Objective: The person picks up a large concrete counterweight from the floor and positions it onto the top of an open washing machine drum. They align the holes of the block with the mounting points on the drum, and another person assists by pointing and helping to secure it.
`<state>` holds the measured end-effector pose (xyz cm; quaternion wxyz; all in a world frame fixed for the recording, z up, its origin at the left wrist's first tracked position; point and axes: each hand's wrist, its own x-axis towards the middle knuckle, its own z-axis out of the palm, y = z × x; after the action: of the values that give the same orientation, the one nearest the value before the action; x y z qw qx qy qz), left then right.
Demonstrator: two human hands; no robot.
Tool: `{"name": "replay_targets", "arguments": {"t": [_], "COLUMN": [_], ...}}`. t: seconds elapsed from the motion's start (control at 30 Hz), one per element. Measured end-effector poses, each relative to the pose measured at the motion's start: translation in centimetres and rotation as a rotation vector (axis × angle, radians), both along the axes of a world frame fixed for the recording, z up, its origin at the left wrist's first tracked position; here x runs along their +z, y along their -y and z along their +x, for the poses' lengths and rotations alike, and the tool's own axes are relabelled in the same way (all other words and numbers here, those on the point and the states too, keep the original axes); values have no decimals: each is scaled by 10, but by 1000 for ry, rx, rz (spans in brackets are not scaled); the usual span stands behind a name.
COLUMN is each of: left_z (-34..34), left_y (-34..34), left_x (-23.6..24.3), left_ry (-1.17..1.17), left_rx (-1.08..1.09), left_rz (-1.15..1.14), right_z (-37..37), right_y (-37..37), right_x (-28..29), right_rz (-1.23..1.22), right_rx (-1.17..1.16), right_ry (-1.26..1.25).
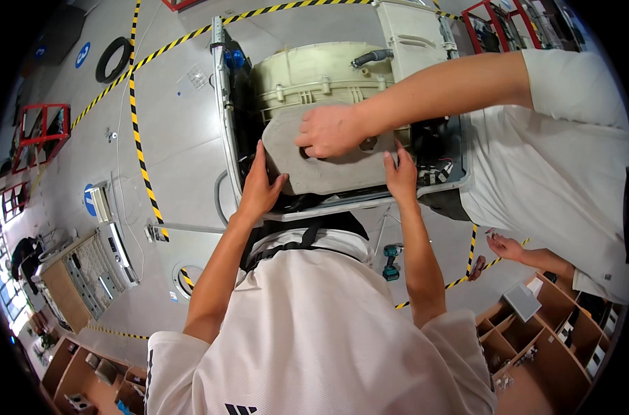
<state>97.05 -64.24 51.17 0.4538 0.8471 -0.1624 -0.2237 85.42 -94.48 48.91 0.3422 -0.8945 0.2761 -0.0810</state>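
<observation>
A grey concrete counterweight [328, 178] lies on the near side of a cream washing machine tub [307, 63], inside the open metal cabinet [226, 131]. My left hand [260, 190] grips its left edge, fingers along the side and thumb near the lower corner. At the opposite edge my right hand [402, 178] holds on with fingers pointing up. A co-worker's hand [332, 130] reaches in from the right, its fingers at a hole in the block. The undersides of the block and of my fingertips are hidden.
The co-worker's white shirt [536, 162] is close on the right. A teal cordless drill [391, 263] is on the floor near my right forearm. Partitioned wooden bins [536, 339] stand at lower right. A black rubber ring [101, 68] lies by striped floor tape [136, 124].
</observation>
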Motion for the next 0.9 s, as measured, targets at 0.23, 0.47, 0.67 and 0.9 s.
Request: {"name": "replay_targets", "arguments": {"t": [0.23,0.47,0.67,0.9], "left_z": [-3,-4,-6,-24], "left_y": [-1,0,0,-7], "left_x": [-3,-4,12,24], "left_ry": [3,70,33,-57], "left_rx": [-7,-16,34,95], "left_rz": [-24,49,79,75], "right_z": [0,0,-1,-5], "right_y": [-3,-4,-4,-5], "right_x": [3,9,10,8], "right_rz": [67,75,81,103], "right_rx": [-46,-53,-39,2], "right_ry": [-17,14,56,78]}}
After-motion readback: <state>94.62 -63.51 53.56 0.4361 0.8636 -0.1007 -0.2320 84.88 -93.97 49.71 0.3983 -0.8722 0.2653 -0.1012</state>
